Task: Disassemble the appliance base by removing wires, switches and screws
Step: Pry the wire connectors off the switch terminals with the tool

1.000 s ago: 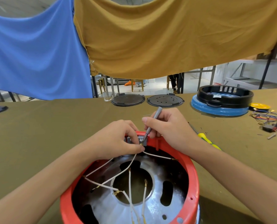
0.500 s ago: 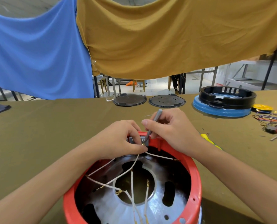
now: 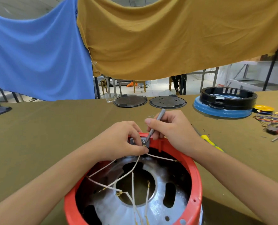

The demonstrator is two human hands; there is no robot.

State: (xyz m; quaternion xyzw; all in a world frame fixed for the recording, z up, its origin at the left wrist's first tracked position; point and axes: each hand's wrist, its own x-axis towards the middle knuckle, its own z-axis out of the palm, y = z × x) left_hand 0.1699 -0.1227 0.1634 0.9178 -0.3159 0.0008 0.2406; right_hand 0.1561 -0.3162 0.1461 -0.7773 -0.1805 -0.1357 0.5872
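A red appliance base (image 3: pixel 195 181) lies open side up in front of me, with a silvery metal plate (image 3: pixel 157 207) and several loose white wires (image 3: pixel 131 169) inside. At its far rim sits a small grey switch block (image 3: pixel 143 142). My left hand (image 3: pixel 120 142) pinches a white wire end at that block. My right hand (image 3: pixel 172 129) grips a thin grey screwdriver (image 3: pixel 157 120), whose tip touches the block.
A yellow-handled screwdriver (image 3: pixel 208 140) lies right of the base. Two dark round plates (image 3: pixel 130 101) (image 3: pixel 167 102) and a black ring on a blue base (image 3: pixel 224 103) stand at the far edge. Loose coloured wires and small parts (image 3: pixel 274 124) lie far right.
Both hands stay at the switch block on the far rim; the screwdriver has hardly shifted. My head has moved slightly.
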